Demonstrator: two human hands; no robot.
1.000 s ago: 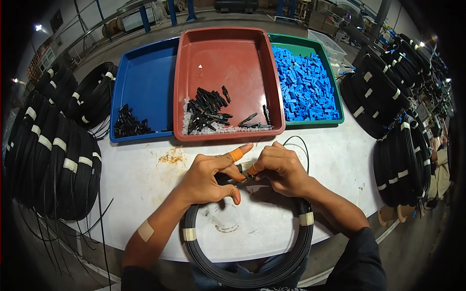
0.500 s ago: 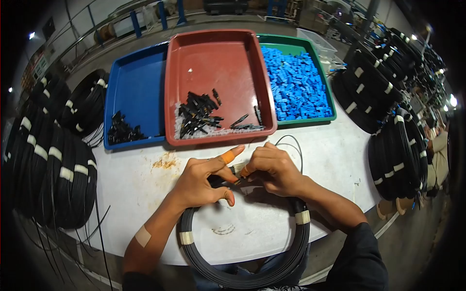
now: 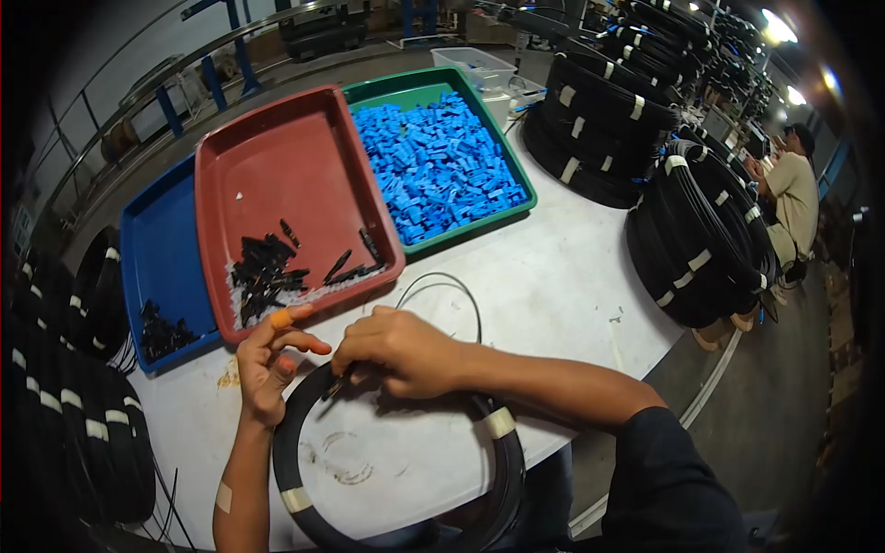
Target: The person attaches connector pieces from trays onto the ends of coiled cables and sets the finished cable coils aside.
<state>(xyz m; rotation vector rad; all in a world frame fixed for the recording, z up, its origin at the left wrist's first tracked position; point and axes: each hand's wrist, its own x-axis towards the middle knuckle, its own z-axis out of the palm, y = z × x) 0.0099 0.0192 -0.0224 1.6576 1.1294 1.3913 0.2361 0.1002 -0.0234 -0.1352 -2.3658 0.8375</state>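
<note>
A coil of black cable (image 3: 287,450), bound with pale tape bands (image 3: 501,423), lies at the front of the white table and overhangs its edge. My right hand (image 3: 396,352) is over the coil's far side, fingers pinched on a small dark cable end (image 3: 336,386) with a brassy glint; its exact kind is hard to make out. Just left of it, my left hand (image 3: 269,361) has its fingers apart and nothing in them. Orange tape wraps one of its fingers. A thin loop of cable (image 3: 478,309) rises behind my right hand.
Beyond the coil stand a red tray (image 3: 277,175) with black connector-like pieces (image 3: 263,272), a blue tray (image 3: 159,230) with black parts, and a green tray (image 3: 385,87) full of blue pieces (image 3: 442,175). Cable coils (image 3: 701,240) stack at right and left. A person (image 3: 791,198) is at far right.
The view has swung right, so the trays appear farther left and tilted. My left hand has drawn away from my right hand; earlier the two met at the coil's far side.
</note>
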